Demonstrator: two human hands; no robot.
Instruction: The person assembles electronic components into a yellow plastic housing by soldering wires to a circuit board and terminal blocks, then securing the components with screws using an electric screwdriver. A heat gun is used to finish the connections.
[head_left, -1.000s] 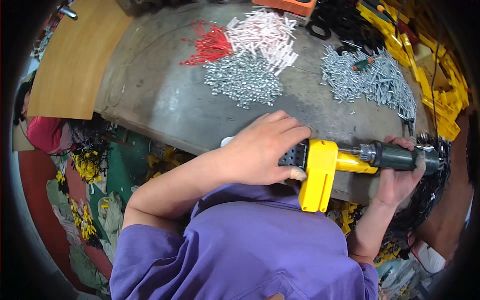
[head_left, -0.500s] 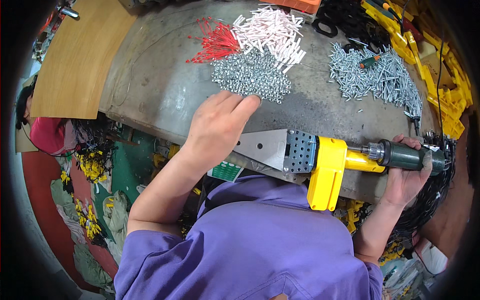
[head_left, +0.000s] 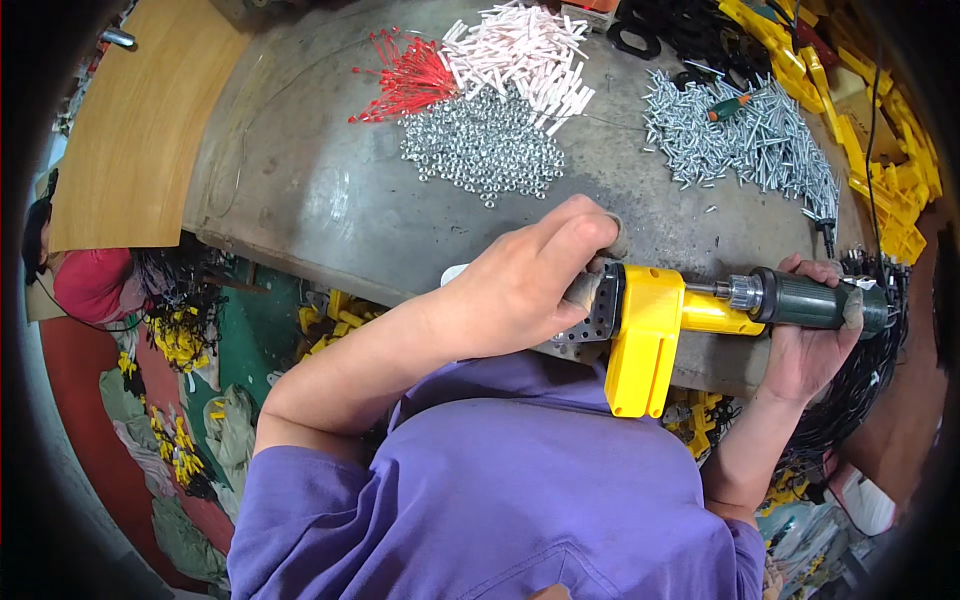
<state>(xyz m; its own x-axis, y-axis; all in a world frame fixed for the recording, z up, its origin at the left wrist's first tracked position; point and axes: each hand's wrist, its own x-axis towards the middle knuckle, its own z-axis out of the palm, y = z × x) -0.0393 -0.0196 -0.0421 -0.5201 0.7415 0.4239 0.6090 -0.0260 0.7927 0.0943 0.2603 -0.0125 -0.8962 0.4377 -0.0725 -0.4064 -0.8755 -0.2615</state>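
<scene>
My right hand (head_left: 805, 355) is wrapped round a dark green electric screwdriver (head_left: 815, 300), which lies level with its metal chuck facing left. Its shaft reaches to a yellow plastic housing (head_left: 645, 340) at the table's near edge. A dark perforated metal piece (head_left: 603, 305) joins the housing's left side. My left hand (head_left: 540, 270) is closed over that piece, its fingertips curled in at the housing's upper left corner. Whatever those fingertips hold is hidden. The hand covers most of the flat metal blade to the left.
Beyond my left hand lies a heap of metal nuts (head_left: 485, 145), touching white sleeves (head_left: 520, 55) and red-tipped wires (head_left: 410, 75). Screws (head_left: 740, 130) are heaped at the far right, a small green-handled tool (head_left: 728, 108) on them. Yellow parts (head_left: 885, 190) crowd the right edge.
My left hand has moved from beside the nut heap, right and nearer, onto the perforated piece. My right hand still holds the screwdriver at the housing. The whole view has shifted slightly.
</scene>
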